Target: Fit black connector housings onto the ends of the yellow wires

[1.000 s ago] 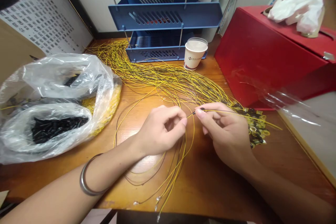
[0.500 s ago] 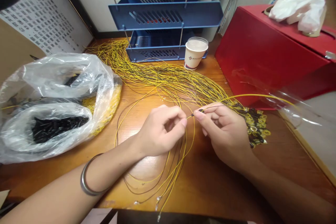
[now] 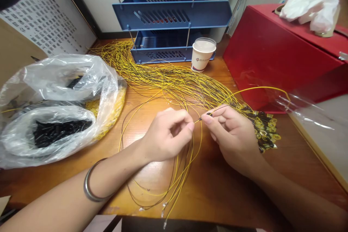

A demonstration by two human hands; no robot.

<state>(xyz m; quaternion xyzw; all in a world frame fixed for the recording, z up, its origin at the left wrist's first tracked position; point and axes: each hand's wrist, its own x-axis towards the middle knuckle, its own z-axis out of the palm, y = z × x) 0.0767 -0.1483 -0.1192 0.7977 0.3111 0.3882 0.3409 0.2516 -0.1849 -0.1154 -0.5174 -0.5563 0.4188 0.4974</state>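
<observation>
My left hand (image 3: 169,135) is closed in a pinch on a thin yellow wire (image 3: 196,121). Facing it, my right hand (image 3: 235,139) pinches a small black part (image 3: 209,114) with wire running through the fingers. A tiny black piece (image 3: 200,119) sits on the wire in the gap between both hands. From the right hand a yellow wire tail (image 3: 261,87) arches toward the red box. Below the hands hang several yellow and brown wires (image 3: 182,177) with clear ends near the table edge. The fingertips partly hide what they grip.
Behind lies a long bundle of yellow and dark wires (image 3: 168,78), its black-and-yellow ends (image 3: 268,132) at right. Plastic bags (image 3: 104,116) hold black parts (image 3: 61,132) at left. A blue tray rack (image 3: 174,16), paper cup (image 3: 202,56) and red box (image 3: 261,54) stand around.
The yellow wire tail at right has bent into a higher arch, and its far end has come left. Both hands stay almost in place.
</observation>
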